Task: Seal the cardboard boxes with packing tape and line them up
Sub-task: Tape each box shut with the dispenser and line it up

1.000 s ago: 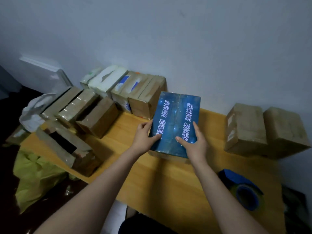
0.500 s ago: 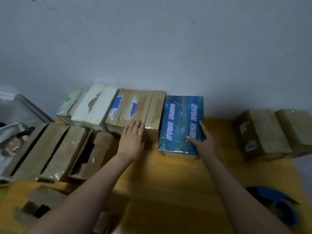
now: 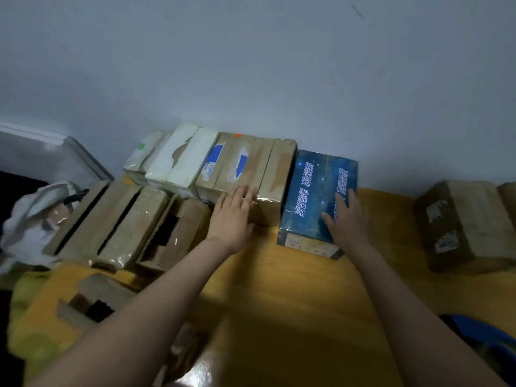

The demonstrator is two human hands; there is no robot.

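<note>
Done: along the wall [image 3: 279, 79], a white box [image 3: 181, 160] and a brown box [image 3: 245, 169] with glossy tape stand side by side. The blue box [image 3: 315, 196] closes the row on the right, seemingly touching the brown one.
Left to do, I judge: the front-row box [image 3: 170, 233] shows a dark gap in its top. Another open box [image 3: 92, 300] lies by the left edge of the table [image 3: 279, 303], and two brown boxes [image 3: 469, 219] sit well apart to the right, out of line.
Blue box position: flat on the table, its near end sticking out past its neighbour's.
Left hand [image 3: 231, 216]: flat, fingers straight, resting on the brown box's near edge, holding nothing.
Right hand [image 3: 347, 219]: flat on the blue box's top, fingers spread, gripping nothing.
Tape dispenser [image 3: 485, 339]: blue, blurred, by my right forearm, untouched.
</note>
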